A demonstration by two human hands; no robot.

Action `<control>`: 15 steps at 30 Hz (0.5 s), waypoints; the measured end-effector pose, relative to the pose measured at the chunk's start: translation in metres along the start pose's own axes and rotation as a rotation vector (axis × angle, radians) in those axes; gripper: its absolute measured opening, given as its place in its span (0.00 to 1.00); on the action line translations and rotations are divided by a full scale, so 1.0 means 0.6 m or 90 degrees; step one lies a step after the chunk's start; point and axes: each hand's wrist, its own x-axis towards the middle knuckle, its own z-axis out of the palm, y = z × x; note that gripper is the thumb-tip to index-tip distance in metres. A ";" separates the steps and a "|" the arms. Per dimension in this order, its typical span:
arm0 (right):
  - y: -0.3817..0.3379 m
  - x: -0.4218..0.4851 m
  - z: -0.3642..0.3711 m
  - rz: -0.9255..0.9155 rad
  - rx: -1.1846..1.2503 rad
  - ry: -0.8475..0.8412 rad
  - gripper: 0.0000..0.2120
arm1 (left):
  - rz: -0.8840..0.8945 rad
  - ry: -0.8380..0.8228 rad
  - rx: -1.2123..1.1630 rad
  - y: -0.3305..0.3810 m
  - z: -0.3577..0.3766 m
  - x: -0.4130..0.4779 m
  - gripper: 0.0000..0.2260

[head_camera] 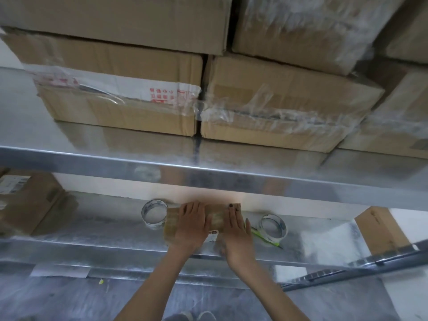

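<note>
Brown taped cardboard parcel lies under my left hand and right hand, fingers flat; uneven pressure could send it skidding.

Both forearms bare, extended fwd from bottom centre of view, converging slightly toward the hands. L hand palm down, fingers straight & close together, pointing away from cam. R hand just beside it, also palm down, fingers extended, thumb spread out to the R side, dark polish on nails; wrists approx straight, hands near, no overlap.
</note>
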 end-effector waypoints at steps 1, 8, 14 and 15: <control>-0.005 0.008 -0.001 0.008 0.004 0.020 0.43 | 0.003 0.002 0.004 -0.001 0.001 0.000 0.15; 0.017 0.075 -0.045 -0.084 -0.079 -0.136 0.39 | 0.017 -0.039 0.019 -0.003 0.001 -0.003 0.17; 0.031 0.032 -0.036 -0.066 -0.082 0.029 0.39 | 0.070 -0.009 -0.073 -0.005 -0.014 0.007 0.16; 0.032 0.015 -0.029 -0.053 -0.066 0.054 0.41 | 0.080 -0.013 -0.108 -0.006 -0.021 0.011 0.18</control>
